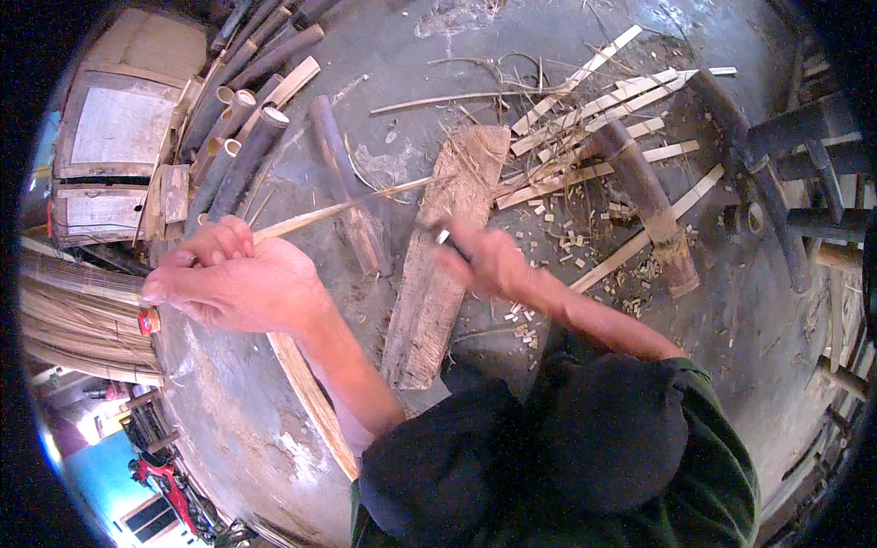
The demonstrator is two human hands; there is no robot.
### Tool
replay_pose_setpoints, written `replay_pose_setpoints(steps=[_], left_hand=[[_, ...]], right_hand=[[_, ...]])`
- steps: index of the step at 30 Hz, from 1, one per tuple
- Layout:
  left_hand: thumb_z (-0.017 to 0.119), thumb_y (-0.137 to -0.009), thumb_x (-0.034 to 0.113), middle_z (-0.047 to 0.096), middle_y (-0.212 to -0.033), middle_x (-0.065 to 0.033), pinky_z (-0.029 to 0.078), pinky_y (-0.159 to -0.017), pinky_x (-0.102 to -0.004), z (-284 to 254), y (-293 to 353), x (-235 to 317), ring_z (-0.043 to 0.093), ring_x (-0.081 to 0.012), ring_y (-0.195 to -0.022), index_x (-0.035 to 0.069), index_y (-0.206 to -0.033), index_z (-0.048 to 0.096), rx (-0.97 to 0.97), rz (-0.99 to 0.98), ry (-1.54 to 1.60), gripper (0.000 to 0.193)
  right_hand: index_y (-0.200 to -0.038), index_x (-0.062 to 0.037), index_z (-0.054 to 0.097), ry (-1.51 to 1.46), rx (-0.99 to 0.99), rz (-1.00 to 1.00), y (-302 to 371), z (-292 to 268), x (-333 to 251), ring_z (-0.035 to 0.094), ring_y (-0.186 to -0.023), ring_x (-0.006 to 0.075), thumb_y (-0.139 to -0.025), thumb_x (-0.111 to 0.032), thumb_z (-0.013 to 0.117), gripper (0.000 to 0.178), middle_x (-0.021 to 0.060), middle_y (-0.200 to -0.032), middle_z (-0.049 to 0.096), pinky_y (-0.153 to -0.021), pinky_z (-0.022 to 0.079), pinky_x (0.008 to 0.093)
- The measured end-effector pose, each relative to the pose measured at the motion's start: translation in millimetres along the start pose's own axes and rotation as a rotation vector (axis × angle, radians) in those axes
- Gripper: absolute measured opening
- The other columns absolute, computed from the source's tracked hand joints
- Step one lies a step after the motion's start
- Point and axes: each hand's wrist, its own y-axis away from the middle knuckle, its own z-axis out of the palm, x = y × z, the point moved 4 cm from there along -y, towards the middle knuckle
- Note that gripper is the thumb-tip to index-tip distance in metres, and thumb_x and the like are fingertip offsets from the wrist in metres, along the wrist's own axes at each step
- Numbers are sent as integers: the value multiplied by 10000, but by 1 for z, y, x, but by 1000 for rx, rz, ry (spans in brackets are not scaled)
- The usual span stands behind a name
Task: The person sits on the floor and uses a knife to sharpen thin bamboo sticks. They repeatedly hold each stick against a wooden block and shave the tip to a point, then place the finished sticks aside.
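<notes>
My left hand (242, 279) is closed around a pale bamboo strip (315, 217), which slants up to the right, its thin far end over the rough wooden block (425, 292). Below that hand, another length of split bamboo (313, 402) runs down past my left forearm; whether it is the same piece, I cannot tell. My right hand (489, 262) grips a dark-handled tool with a shiny metal band (444, 236), just above the block. Motion blurs the tool's working end, so its kind does not show clearly.
Split bamboo strips (594, 119), shavings and small cut chips (566, 242) litter the floor right of the block. Dark bamboo pieces lie at left (333, 155) and right (644, 196). Bamboo tubes (247, 160) stack far left, above a bundle of thin strips (82, 315).
</notes>
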Motion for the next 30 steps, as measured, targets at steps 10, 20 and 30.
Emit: replay_pose_setpoints(steps=[10,20,30], left_hand=[[340,-1018,491,293,-633,-6,276,-504,-293,-11,-18,-2,310,-139,-546,116,-724,356,56,-28,-129,476],[351,-1010,449,347,-665,-29,308,-526,-318,-15,-26,-2,363,-169,-570,89,-745,366,36,49,-238,447],[392,-1031,425,240,-637,22,245,-501,-273,-5,-23,-8,250,-106,-553,132,-743,331,53,17,-74,415]], right_hand=[[-1029,-21,541,-64,27,116,11,-1,17,615,-624,399,-956,-316,549,304,220,-674,584,-568,451,452],[-1059,-19,512,-66,-8,-63,8,9,-6,618,-604,399,-937,-278,583,295,224,-637,560,-543,455,457],[-1031,-29,518,-20,44,29,13,8,20,623,-649,411,-938,-265,575,261,222,-665,581,-580,469,454]])
